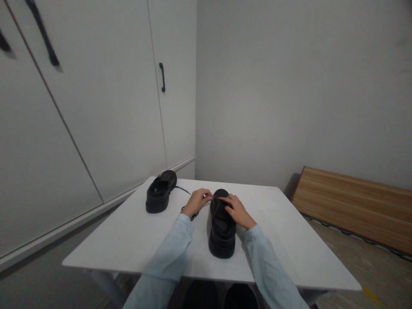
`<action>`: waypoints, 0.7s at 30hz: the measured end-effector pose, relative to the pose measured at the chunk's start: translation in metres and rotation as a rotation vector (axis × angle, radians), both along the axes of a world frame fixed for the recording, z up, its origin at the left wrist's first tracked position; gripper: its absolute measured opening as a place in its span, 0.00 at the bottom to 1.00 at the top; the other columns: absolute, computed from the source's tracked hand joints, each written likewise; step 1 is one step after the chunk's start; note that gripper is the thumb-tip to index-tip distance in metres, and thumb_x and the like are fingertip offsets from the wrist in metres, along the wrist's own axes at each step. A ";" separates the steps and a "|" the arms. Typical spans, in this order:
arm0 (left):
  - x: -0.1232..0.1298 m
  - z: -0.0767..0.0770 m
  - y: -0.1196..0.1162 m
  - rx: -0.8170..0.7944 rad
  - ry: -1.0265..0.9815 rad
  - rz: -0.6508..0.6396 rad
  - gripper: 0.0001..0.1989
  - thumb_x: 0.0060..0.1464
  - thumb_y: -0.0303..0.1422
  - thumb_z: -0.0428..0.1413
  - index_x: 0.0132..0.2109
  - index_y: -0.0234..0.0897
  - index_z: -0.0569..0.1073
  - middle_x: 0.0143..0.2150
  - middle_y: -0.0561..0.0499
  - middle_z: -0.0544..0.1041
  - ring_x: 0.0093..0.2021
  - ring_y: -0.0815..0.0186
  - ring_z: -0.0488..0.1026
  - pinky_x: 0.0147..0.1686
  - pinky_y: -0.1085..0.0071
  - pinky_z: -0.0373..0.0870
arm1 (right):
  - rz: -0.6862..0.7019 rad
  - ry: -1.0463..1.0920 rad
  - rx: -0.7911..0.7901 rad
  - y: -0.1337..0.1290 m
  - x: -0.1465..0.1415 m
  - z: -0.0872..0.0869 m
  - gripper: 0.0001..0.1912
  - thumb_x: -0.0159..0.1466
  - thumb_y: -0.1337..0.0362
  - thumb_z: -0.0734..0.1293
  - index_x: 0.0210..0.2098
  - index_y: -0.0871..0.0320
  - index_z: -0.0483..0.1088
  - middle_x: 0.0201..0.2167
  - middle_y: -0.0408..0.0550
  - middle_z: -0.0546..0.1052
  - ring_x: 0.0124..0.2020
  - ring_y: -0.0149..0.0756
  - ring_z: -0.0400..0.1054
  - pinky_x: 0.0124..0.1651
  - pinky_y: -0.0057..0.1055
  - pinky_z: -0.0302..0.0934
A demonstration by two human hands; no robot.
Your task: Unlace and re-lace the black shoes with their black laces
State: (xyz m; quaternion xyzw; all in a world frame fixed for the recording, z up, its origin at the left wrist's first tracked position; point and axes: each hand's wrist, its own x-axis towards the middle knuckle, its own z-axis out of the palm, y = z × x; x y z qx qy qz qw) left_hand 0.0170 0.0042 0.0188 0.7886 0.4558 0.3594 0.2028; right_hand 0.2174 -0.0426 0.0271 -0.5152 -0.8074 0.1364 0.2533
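Observation:
A black shoe (222,234) stands on the white table with its heel toward me and its toe pointing away. At the left side of its front part is my left hand (197,201), thumb and fingertips pinched together; what they hold is too small to make out, perhaps a lace. My right hand (237,211) lies over the right side of the shoe's front, index finger stretched toward the left fingertips and the other fingers partly bent. A dark lace or cord shows by my left wrist.
A second black shoe (157,195) sits at the table's back left, a dark lace (183,189) trailing from it to the right. Behind the white table (289,257) are a wall and white cabinets (128,107). A wooden board (350,206) leans at the right.

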 end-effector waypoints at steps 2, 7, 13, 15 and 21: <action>0.001 0.000 0.000 0.012 -0.016 -0.002 0.05 0.50 0.31 0.57 0.33 0.37 0.78 0.32 0.50 0.77 0.35 0.65 0.71 0.38 0.72 0.64 | -0.002 -0.024 0.000 0.000 -0.001 0.002 0.22 0.61 0.70 0.59 0.54 0.55 0.68 0.42 0.51 0.70 0.46 0.40 0.61 0.53 0.37 0.55; 0.002 0.000 -0.002 -0.054 -0.161 0.011 0.07 0.47 0.35 0.59 0.33 0.35 0.77 0.28 0.51 0.77 0.31 0.66 0.73 0.34 0.73 0.65 | -0.002 -0.034 -0.022 -0.001 -0.003 0.005 0.20 0.67 0.63 0.53 0.54 0.55 0.69 0.44 0.50 0.72 0.47 0.39 0.63 0.52 0.36 0.57; 0.003 -0.003 0.000 -0.029 -0.188 0.032 0.11 0.49 0.40 0.58 0.30 0.35 0.76 0.29 0.50 0.78 0.32 0.66 0.73 0.36 0.72 0.66 | -0.070 -0.036 -0.030 0.001 -0.005 0.009 0.21 0.67 0.65 0.53 0.55 0.55 0.67 0.54 0.48 0.72 0.54 0.37 0.64 0.57 0.34 0.55; 0.004 -0.003 0.001 -0.016 -0.157 0.060 0.12 0.49 0.40 0.58 0.30 0.35 0.77 0.30 0.49 0.78 0.32 0.65 0.72 0.37 0.71 0.66 | -0.108 -0.068 -0.043 0.003 -0.007 0.013 0.20 0.67 0.65 0.53 0.53 0.53 0.69 0.53 0.47 0.73 0.54 0.38 0.66 0.56 0.34 0.56; 0.006 -0.005 0.001 -0.091 -0.199 0.057 0.12 0.49 0.41 0.57 0.30 0.35 0.78 0.29 0.49 0.79 0.33 0.64 0.73 0.37 0.70 0.66 | -0.188 -0.204 -0.044 0.007 -0.010 0.026 0.16 0.65 0.62 0.57 0.47 0.48 0.73 0.45 0.44 0.78 0.47 0.40 0.71 0.45 0.32 0.60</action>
